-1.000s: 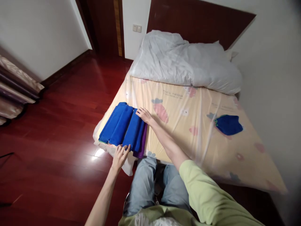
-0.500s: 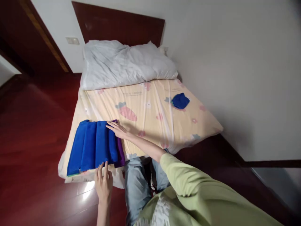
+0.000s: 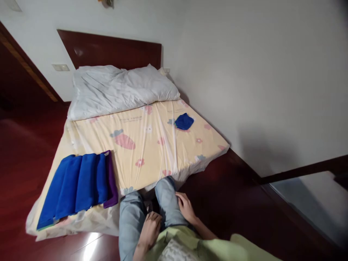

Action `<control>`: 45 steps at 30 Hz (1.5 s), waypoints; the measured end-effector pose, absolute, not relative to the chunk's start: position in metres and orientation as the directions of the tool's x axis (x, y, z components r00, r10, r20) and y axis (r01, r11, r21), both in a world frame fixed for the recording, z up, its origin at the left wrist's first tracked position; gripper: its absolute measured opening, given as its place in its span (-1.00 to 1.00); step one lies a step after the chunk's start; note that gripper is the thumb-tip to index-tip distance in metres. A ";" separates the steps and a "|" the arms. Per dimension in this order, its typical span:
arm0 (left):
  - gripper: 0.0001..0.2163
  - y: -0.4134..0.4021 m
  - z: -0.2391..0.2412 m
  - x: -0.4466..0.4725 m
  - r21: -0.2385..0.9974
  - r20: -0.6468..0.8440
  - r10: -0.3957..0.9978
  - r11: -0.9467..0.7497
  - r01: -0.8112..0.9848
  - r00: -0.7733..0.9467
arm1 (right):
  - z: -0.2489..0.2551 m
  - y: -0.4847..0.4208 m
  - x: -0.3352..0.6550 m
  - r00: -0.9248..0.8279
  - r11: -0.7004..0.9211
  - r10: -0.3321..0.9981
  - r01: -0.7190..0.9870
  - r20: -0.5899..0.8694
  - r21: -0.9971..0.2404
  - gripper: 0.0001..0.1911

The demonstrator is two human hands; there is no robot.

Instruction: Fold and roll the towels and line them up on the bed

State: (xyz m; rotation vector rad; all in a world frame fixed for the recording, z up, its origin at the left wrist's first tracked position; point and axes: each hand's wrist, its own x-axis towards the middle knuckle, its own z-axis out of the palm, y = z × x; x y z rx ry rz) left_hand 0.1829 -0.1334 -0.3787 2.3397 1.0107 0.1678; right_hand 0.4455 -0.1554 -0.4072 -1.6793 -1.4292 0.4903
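Observation:
My left hand (image 3: 151,227) rests low over my lap beside my left thigh, its fingers loosely curled together, and nothing shows in it. My right hand (image 3: 186,206) lies against my right knee, with its fingers stretched over the jeans (image 3: 166,198). On the near left corner of the bed, several folded blue cloths (image 3: 86,185) overlap in a row. A folded purple cloth (image 3: 111,181) lies at the right end of that row. Farther right on the sheet sits a small blue folded cloth (image 3: 184,121). Neither hand touches any of the cloths.
A yellow sheet (image 3: 146,148) with carrots and flowers covers the bed. White bedding (image 3: 122,87) is heaped against the dark wooden headboard (image 3: 111,49). A wall (image 3: 261,79) stands to the right, and red-brown floor (image 3: 19,159) extends at the left.
Both hands have left the row of blue cloths and drawn back to my lap and knee. The view has shifted, so the bed appears farther left and lower.

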 end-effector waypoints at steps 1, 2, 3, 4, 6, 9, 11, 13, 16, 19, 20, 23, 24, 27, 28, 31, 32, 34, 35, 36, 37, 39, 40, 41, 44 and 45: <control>-0.72 -0.123 -0.372 0.192 0.551 -0.082 0.695 -0.566 0.613 0.715 | -0.412 -0.161 0.447 0.279 0.020 0.933 0.593 0.228 -0.805 -0.62; -0.73 -0.110 -0.365 0.202 0.543 -0.052 0.689 -0.588 0.599 0.723 | -0.416 -0.164 0.446 0.293 0.021 0.927 0.585 0.235 -0.811 -0.62; -0.74 -0.096 -0.358 0.212 0.538 -0.019 0.689 -0.604 0.588 0.724 | -0.419 -0.165 0.445 0.307 0.026 0.919 0.578 0.246 -0.816 -0.61; -0.74 -0.079 -0.352 0.222 0.540 0.016 0.702 -0.605 0.584 0.712 | -0.420 -0.164 0.444 0.316 0.036 0.912 0.573 0.262 -0.819 -0.61; -0.74 -0.042 -0.343 0.241 0.573 0.074 0.756 -0.567 0.592 0.651 | -0.420 -0.156 0.442 0.311 0.078 0.900 0.574 0.305 -0.815 -0.62; -0.74 0.017 -0.344 0.266 0.599 0.056 0.857 -0.440 0.669 0.513 | -0.408 -0.132 0.448 0.271 0.137 0.894 0.595 0.358 -0.792 -0.61; -0.76 0.050 -0.353 0.275 0.573 0.026 0.920 -0.334 0.748 0.390 | -0.397 -0.108 0.461 0.276 0.132 0.887 0.615 0.369 -0.777 -0.61; -0.79 0.073 -0.367 0.278 0.523 -0.001 0.958 -0.244 0.817 0.287 | -0.385 -0.079 0.482 0.312 0.101 0.873 0.637 0.375 -0.764 -0.62; -0.82 0.088 -0.393 0.276 0.431 0.034 0.966 -0.246 0.868 0.257 | -0.368 -0.026 0.524 0.350 0.053 0.854 0.679 0.386 -0.732 -0.62; -0.81 0.088 -0.415 0.274 0.367 0.158 0.945 -0.325 0.872 0.286 | -0.355 0.034 0.566 0.342 0.022 0.845 0.747 0.411 -0.665 -0.58; -0.80 0.087 -0.420 0.274 0.356 0.202 0.935 -0.347 0.868 0.291 | -0.352 0.055 0.578 0.329 0.014 0.845 0.774 0.421 -0.632 -0.57; -0.80 0.086 -0.429 0.273 0.332 0.336 0.891 -0.416 0.846 0.306 | -0.348 0.122 0.610 0.277 -0.024 0.867 0.852 0.413 -0.522 -0.55; -0.81 0.086 -0.431 0.272 0.322 0.377 0.872 -0.439 0.838 0.312 | -0.348 0.145 0.619 0.265 -0.047 0.880 0.874 0.393 -0.484 -0.53; -0.83 0.086 -0.434 0.271 0.284 0.451 0.827 -0.490 0.824 0.336 | -0.347 0.216 0.641 0.302 -0.186 0.914 0.906 0.273 -0.380 -0.47; -0.84 0.086 -0.435 0.271 0.275 0.460 0.820 -0.497 0.823 0.341 | -0.347 0.239 0.647 0.338 -0.249 0.916 0.902 0.219 -0.352 -0.46; -0.84 0.085 -0.436 0.270 0.273 0.478 0.809 -0.506 0.818 0.340 | -0.345 0.299 0.661 0.430 -0.397 0.901 0.869 0.052 -0.294 -0.44; -0.84 0.085 -0.437 0.270 0.279 0.486 0.805 -0.511 0.813 0.340 | -0.344 0.315 0.665 0.444 -0.426 0.896 0.861 0.004 -0.279 -0.44; -0.83 0.084 -0.439 0.270 0.289 0.494 0.797 -0.527 0.799 0.347 | -0.342 0.342 0.672 0.466 -0.469 0.882 0.848 -0.076 -0.247 -0.43; -0.83 0.084 -0.440 0.270 0.292 0.492 0.795 -0.533 0.794 0.353 | -0.341 0.353 0.676 0.478 -0.489 0.872 0.840 -0.106 -0.234 -0.43; -0.83 0.083 -0.442 0.269 0.292 0.486 0.797 -0.535 0.793 0.359 | -0.339 0.362 0.679 0.487 -0.503 0.864 0.833 -0.126 -0.228 -0.43; -0.83 0.083 -0.443 0.269 0.290 0.479 0.799 -0.535 0.794 0.364 | -0.337 0.369 0.683 0.492 -0.511 0.860 0.828 -0.136 -0.230 -0.44; -0.83 0.082 -0.444 0.269 0.288 0.466 0.804 -0.533 0.795 0.370 | -0.332 0.376 0.687 0.488 -0.505 0.863 0.827 -0.131 -0.247 -0.44; -0.83 0.082 -0.445 0.269 0.290 0.463 0.805 -0.533 0.795 0.371 | -0.331 0.375 0.687 0.482 -0.496 0.868 0.831 -0.120 -0.253 -0.44; -0.83 0.081 -0.445 0.269 0.291 0.462 0.805 -0.534 0.794 0.372 | -0.330 0.370 0.684 0.460 -0.469 0.882 0.843 -0.099 -0.263 -0.44; -0.84 0.081 -0.444 0.269 0.283 0.457 0.806 -0.533 0.798 0.376 | -0.338 0.323 0.655 0.265 -0.221 0.962 0.898 0.066 -0.381 -0.47; -0.84 0.081 -0.444 0.269 0.279 0.457 0.806 -0.532 0.799 0.376 | -0.344 0.294 0.639 0.163 -0.070 0.972 0.886 0.167 -0.458 -0.48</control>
